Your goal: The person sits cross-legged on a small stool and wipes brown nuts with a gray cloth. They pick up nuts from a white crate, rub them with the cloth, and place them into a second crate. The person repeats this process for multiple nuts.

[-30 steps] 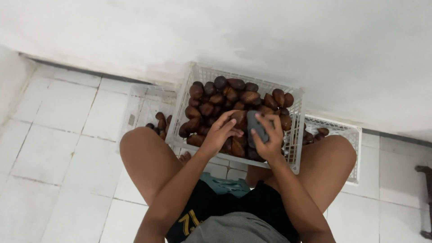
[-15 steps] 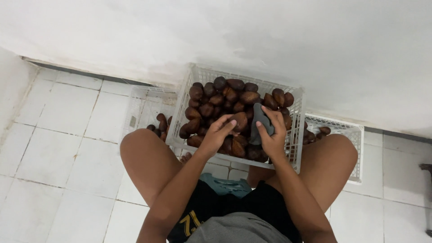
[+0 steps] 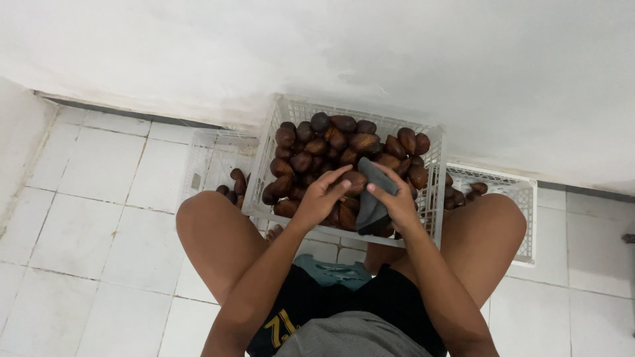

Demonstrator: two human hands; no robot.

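Head view: white crate (image 3: 433, 198) mid-frame, piled with brown fruit (image 3: 344, 142). Left hand (image 3: 322, 196) center, grip curled round one fruit (image 3: 354, 180) at crate's near edge. Right hand (image 3: 399, 201) just right of it, grip clamped on grey cloth (image 3: 372, 198), cloth pressed against same fruit. Second crate (image 3: 522, 198) at right, tile floor (image 3: 99, 218) left.

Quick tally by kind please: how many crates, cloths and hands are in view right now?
White plastic crates: 3 (middle one full of brown fruit, left, right)
Grey cloth: 1, in the right hand
Hands: 2 (left hand)
Total: 6
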